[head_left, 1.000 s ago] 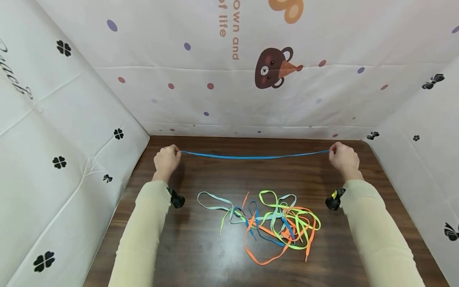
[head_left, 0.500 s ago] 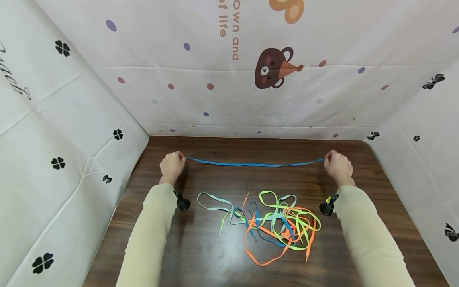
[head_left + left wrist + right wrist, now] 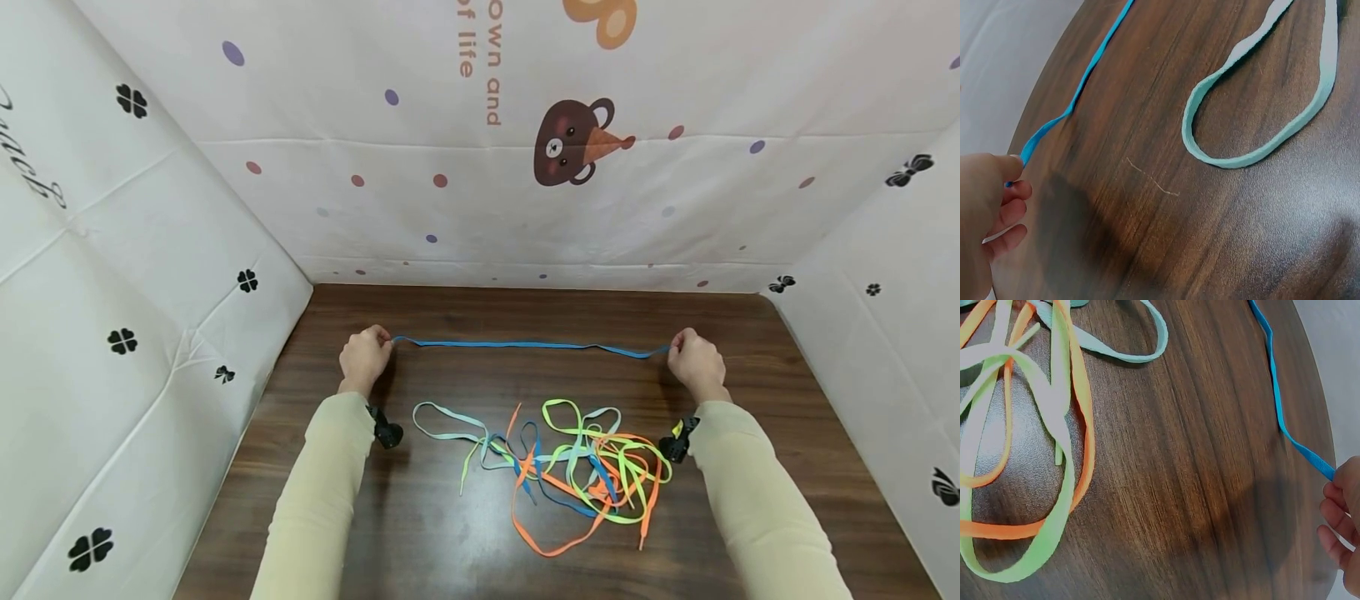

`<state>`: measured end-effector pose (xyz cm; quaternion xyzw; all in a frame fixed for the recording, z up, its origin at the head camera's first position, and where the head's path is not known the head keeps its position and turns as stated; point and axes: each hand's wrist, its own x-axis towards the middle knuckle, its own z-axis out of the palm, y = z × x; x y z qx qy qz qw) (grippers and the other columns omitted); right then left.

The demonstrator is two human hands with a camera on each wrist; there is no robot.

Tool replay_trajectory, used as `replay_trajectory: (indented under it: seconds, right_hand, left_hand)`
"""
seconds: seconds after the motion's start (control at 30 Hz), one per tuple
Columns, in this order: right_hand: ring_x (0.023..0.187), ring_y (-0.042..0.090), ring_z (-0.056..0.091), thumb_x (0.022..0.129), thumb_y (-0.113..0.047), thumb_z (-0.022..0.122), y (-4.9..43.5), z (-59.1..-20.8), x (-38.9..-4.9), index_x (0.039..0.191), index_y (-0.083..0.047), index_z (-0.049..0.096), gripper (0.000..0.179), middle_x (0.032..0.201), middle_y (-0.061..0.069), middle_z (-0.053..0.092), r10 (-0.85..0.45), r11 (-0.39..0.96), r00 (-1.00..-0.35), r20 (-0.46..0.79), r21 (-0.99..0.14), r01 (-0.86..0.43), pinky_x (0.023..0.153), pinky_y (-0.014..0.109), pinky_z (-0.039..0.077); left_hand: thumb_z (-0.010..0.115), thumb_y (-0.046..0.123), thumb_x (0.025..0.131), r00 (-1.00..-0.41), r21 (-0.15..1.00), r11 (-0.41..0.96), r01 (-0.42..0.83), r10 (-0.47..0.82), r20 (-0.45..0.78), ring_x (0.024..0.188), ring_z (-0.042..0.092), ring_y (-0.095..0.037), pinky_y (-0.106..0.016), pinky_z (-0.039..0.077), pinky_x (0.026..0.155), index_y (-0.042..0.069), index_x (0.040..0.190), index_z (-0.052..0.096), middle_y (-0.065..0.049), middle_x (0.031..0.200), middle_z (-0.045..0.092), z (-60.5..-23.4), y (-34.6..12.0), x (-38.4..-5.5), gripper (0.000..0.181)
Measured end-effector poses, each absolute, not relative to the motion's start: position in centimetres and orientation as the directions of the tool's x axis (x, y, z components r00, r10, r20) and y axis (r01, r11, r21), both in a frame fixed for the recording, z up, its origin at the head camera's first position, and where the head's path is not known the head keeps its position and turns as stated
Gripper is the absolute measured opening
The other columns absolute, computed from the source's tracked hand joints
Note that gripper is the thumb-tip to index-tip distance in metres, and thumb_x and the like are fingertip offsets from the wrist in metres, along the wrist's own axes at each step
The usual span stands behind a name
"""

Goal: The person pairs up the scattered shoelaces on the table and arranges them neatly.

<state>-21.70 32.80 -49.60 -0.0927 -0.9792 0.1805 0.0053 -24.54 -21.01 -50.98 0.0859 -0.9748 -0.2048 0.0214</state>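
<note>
A blue shoelace (image 3: 510, 344) stretches left to right across the far part of the table, its middle lying on or just above the wood. My left hand (image 3: 365, 358) pinches its left end between thumb and forefinger; in the left wrist view the tip of the blue shoelace (image 3: 1094, 59) pokes out below the thumb. At the other end, my right hand (image 3: 696, 363) pinches the lace, also seen as the blue shoelace (image 3: 1275, 387) in the right wrist view. Nearer to me lies a tangle of orange, yellow-green, light teal and darker blue laces (image 3: 592, 467).
The dark wooden table (image 3: 420, 533) carries everything. White printed sheets stand behind it, with a bear print (image 3: 562, 146), and along both sides. A light teal loop (image 3: 1229, 161) sticks out of the tangle toward the left hand. Each wrist wears a small black camera (image 3: 386, 429).
Both hands have come nearer to me and closer together, lowering the blue shoelace toward the table. Its sagging curve has become nearly straight along the middle. The tangle has stayed put.
</note>
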Motion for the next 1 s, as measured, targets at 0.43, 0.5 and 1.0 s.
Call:
replay_trajectory:
  seconds: [0.43,0.5,1.0]
  right_hand:
    - [0.074,0.036,0.054,0.088,-0.011,0.045,32.9,-49.7,-21.9,0.093,0.0,0.05,0.013,0.09,0.021,0.056,0.159,0.91,-0.987,0.008,-0.39,0.143,0.059,0.044,0.041]
    - [0.076,0.036,0.053,0.088,-0.01,0.045,32.9,-49.9,-21.9,0.094,0.0,0.05,0.013,0.091,0.022,0.055,0.145,0.913,-0.989,0.013,-0.388,0.129,0.061,0.047,0.041]
    - [0.09,0.044,0.053,0.092,-0.015,0.044,32.9,-51.0,-20.9,0.112,0.003,0.057,0.03,0.116,0.03,0.05,0.065,0.924,-0.989,-0.131,-0.367,0.11,0.07,0.053,0.044]
  left_hand:
    - [0.056,0.025,0.09,-0.984,0.401,0.898,-0.179,-0.166,-0.067,0.069,0.059,-0.028,-0.038,0.043,0.056,0.013,0.085,0.057,-0.009,0.083,0.063,-50.8,-21.3,-24.5,0.012]
    - [0.056,0.024,0.09,-0.984,0.401,0.899,-0.178,-0.162,-0.075,0.071,0.059,-0.028,-0.039,0.044,0.057,0.014,0.086,0.058,-0.009,0.086,0.064,-50.9,-21.3,-24.5,0.011]
    - [0.05,0.024,0.092,-0.987,0.321,0.935,-0.15,-0.122,-0.107,0.095,0.058,-0.031,-0.046,0.048,0.075,0.009,0.105,0.065,-0.01,0.105,0.061,-51.9,-21.5,-24.2,0.025]
